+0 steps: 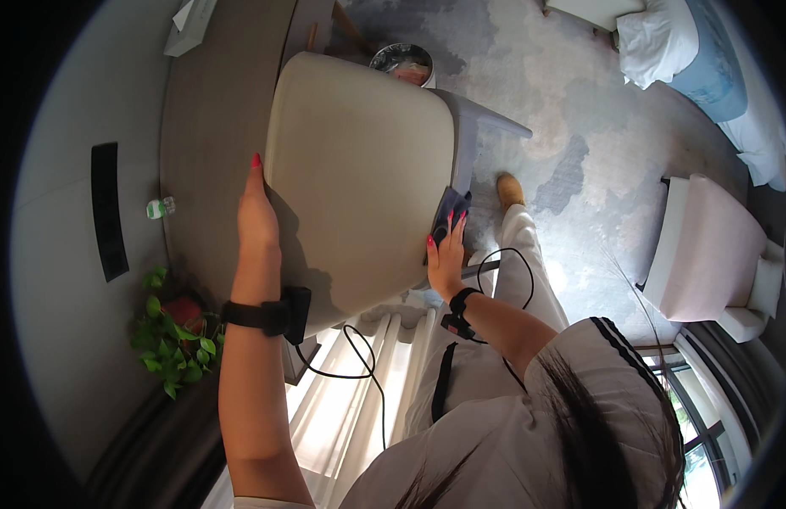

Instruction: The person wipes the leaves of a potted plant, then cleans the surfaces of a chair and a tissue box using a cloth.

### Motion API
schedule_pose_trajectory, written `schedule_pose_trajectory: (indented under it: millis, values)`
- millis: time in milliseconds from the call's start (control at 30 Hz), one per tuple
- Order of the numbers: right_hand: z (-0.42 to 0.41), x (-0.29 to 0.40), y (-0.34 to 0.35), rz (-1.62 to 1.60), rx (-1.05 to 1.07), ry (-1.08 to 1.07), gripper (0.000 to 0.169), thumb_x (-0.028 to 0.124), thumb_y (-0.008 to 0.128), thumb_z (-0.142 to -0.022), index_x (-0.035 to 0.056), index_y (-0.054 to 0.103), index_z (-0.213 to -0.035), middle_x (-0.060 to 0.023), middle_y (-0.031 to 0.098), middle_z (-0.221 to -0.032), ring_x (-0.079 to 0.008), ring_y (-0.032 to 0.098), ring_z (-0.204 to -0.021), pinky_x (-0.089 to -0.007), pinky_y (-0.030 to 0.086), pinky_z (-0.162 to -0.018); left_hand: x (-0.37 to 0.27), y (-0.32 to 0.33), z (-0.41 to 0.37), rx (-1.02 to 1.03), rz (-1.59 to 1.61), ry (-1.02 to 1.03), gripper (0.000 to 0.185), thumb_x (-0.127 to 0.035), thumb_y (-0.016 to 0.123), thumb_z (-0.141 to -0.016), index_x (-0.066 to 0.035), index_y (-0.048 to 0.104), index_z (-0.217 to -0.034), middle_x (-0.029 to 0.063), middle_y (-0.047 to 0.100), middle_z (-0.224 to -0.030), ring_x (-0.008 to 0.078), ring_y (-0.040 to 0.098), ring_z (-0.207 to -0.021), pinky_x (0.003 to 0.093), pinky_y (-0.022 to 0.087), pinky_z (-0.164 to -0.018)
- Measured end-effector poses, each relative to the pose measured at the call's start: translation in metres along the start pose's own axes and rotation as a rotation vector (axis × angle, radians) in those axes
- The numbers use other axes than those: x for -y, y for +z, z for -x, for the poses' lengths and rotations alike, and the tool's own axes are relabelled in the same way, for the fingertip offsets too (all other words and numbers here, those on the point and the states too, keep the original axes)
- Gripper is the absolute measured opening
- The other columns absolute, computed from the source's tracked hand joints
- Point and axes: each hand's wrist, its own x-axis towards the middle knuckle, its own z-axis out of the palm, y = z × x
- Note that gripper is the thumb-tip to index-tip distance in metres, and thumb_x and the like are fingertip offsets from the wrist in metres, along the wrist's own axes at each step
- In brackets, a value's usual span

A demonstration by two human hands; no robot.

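Note:
A chair with a cream padded seat (361,172) and a grey frame is in front of me, close to a brown desk. My left hand (258,216) rests along the seat's left edge, its fingers pointing away from me; its inner side is hidden. At the seat's right edge, my right hand (447,257) presses a dark grey cloth (455,202) against the side of the chair, fingertips on the cloth. Both wrists wear black straps with small devices, and black cables run from them.
The desk (215,114) carries a tissue box (193,25), a small bottle with a green label (161,207) and a potted plant (180,347). A waste bin (402,63) stands behind the chair. An armchair (711,248) and a bed (711,57) are at the right.

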Motion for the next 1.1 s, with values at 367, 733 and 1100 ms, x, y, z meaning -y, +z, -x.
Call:
schedule_pose_trajectory:
  millis: [367,733,1100]
  values:
    - [-0.142,0.000,-0.003,0.029,-0.099,-0.038,0.062,0.043,0.038,-0.100,0.0121,0.025,-0.152,-0.0185,0.007,-0.161,-0.0357,0.007,-0.149,-0.0572,0.016,-0.113,-0.001,0.000,0.007,-0.049,0.069,0.079,0.065,-0.049,0.043,-0.098,0.002,0.049,-0.138,0.0095,0.055,-0.133,0.0199,0.047,-0.123,0.0281,0.028,-0.108]
    - [-0.061,0.146,0.024,-0.255,0.006,-0.109,0.068,0.046,0.031,-0.101,0.0056,0.014,-0.154,-0.0202,0.005,-0.160,-0.0368,0.003,-0.149,-0.0541,0.010,-0.114,0.044,-0.049,0.026,0.143,0.050,0.122,0.059,-0.048,0.040,-0.098,0.002,0.059,-0.125,0.0124,0.059,-0.128,0.0216,0.051,-0.118,0.0292,0.034,-0.103]
    - [0.054,0.217,0.039,0.264,0.302,-1.308,0.065,0.054,0.052,-0.089,0.0221,0.042,-0.145,0.0018,0.044,-0.148,-0.0141,0.040,-0.135,-0.0430,0.019,-0.114,0.252,-0.110,0.116,0.105,0.666,-0.084,0.048,-0.036,0.035,-0.102,-0.004,0.048,-0.135,0.0081,0.055,-0.133,0.0176,0.049,-0.124,0.0343,0.038,-0.104]
